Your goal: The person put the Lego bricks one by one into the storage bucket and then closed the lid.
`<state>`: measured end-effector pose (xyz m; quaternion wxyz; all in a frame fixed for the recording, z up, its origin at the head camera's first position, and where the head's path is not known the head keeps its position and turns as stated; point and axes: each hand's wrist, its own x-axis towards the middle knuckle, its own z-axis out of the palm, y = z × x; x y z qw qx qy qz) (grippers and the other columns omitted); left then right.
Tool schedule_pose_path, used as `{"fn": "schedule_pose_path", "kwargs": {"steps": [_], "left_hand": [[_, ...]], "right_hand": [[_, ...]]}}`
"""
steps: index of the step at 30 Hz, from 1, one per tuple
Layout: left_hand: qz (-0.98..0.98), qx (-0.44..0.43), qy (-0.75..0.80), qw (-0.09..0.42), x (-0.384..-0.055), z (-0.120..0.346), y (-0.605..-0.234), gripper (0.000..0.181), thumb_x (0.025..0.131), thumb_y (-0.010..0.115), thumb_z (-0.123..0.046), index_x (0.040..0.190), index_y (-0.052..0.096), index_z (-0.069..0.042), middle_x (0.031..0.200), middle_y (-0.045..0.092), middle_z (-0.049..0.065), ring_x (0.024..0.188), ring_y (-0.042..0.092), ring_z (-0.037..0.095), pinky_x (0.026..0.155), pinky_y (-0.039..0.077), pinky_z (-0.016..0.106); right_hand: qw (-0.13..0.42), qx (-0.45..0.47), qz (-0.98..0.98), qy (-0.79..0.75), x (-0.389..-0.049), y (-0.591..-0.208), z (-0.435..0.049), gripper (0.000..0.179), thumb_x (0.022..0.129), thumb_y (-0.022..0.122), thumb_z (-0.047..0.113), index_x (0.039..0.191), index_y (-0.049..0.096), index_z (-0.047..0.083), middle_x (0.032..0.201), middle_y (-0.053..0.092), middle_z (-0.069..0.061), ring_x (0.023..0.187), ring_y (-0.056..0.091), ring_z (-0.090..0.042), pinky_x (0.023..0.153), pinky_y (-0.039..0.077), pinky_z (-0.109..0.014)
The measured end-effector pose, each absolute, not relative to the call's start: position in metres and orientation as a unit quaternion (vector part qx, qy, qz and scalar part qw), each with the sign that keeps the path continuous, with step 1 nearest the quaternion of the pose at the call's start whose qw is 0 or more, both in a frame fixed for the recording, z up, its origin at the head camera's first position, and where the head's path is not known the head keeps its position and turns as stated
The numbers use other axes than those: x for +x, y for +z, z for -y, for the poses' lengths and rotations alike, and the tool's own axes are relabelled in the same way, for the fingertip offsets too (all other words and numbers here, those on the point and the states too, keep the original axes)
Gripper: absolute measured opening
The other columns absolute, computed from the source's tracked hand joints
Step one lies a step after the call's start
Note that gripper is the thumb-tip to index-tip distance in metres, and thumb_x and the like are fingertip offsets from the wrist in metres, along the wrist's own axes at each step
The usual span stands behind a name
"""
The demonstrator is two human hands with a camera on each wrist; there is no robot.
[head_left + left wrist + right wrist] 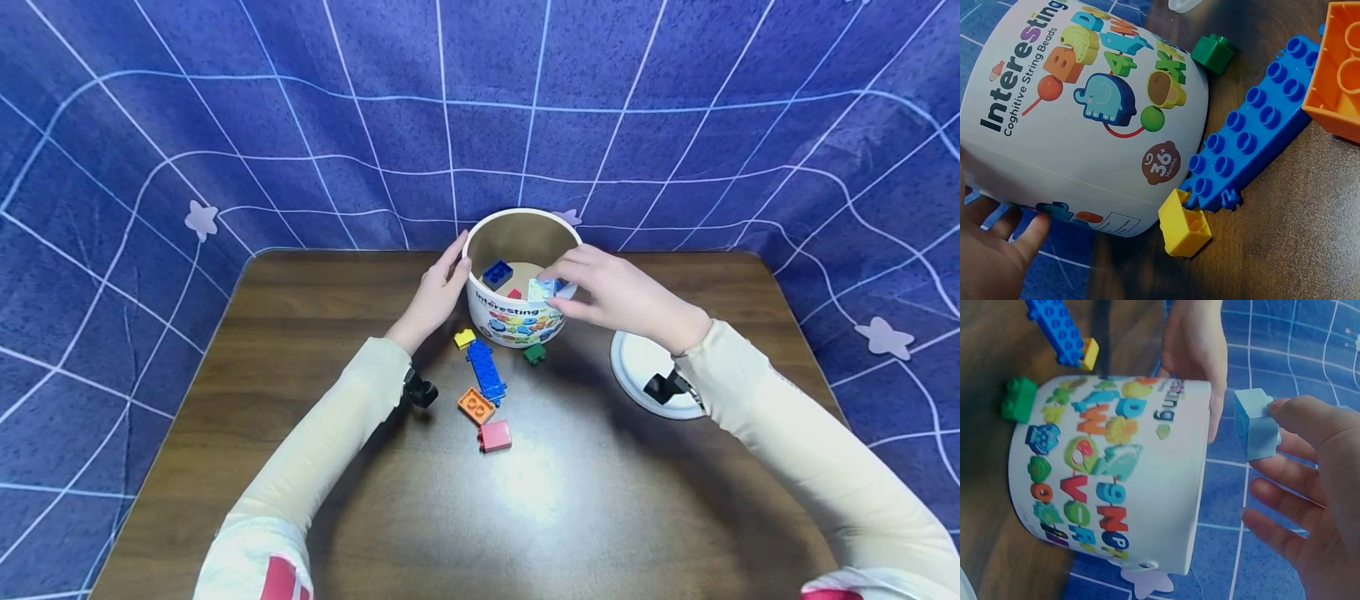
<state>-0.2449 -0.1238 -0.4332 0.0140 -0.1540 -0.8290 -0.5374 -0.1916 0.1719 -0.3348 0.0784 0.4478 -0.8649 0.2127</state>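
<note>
A white round bucket (480, 304) printed with colourful letters and animals stands at the back middle of the table. My left hand (437, 296) rests against its left side, fingers extended along the wall in the left wrist view. My right hand (611, 292) pinches a light blue toy building block (1257, 428) between thumb and fingers, over the bucket's opening at the right of the rim. Inside the bucket lie a dark blue block (497, 275) and a bit of red (514, 294), partly hidden by the front wall.
Before the bucket lie a yellow block (464, 338), a green block (535, 354), a long blue piece (486, 371), an orange block (476, 406) and a red block (495, 436). A white lid (633, 367) lies beneath the right forearm. Blue patterned cloth (480, 125) hangs behind the table.
</note>
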Motion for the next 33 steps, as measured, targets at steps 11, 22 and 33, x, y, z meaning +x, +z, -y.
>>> {"fn": "schedule_pose_path", "kwargs": {"steps": [11, 22, 33], "left_hand": [[0.829, -0.159, -0.535, 0.014, -0.244, 0.123, -0.435, 0.055, 0.113, 0.044, -0.023, 0.165, 0.03, -0.011, 0.169, 0.031, 0.007, 0.15, 0.039, 0.026, 0.123, 0.035, 0.039], [0.829, -0.16, -0.535, 0.013, -0.245, 0.125, -0.433, 0.055, 0.114, 0.043, -0.026, 0.166, 0.029, -0.013, 0.17, 0.029, 0.006, 0.152, 0.036, 0.025, 0.123, 0.035, 0.04], [0.833, -0.156, -0.531, 0.012, -0.244, 0.123, -0.437, 0.055, 0.114, 0.043, -0.026, 0.165, 0.03, -0.012, 0.17, 0.03, 0.006, 0.154, 0.032, 0.022, 0.124, 0.032, 0.039]], "right_hand": [[0.058, 0.412, 0.884, 0.212, -0.214, -0.328, -0.17, 0.029, 0.099, 0.074, 0.019, 0.123, 0.07, 0.004, 0.117, 0.072, -0.01, 0.105, 0.061, -0.026, 0.084, 0.058, -0.041], [0.061, 0.403, 0.888, 0.215, -0.239, -0.327, -0.166, 0.025, 0.099, 0.074, 0.02, 0.118, 0.071, 0.004, 0.107, 0.069, -0.011, 0.102, 0.06, -0.03, 0.092, 0.052, -0.046], [0.041, 0.378, 0.903, 0.2, -0.255, -0.334, -0.163, 0.029, 0.1, 0.072, 0.02, 0.122, 0.07, 0.002, 0.115, 0.072, -0.012, 0.108, 0.058, -0.031, 0.095, 0.05, -0.047]]}}
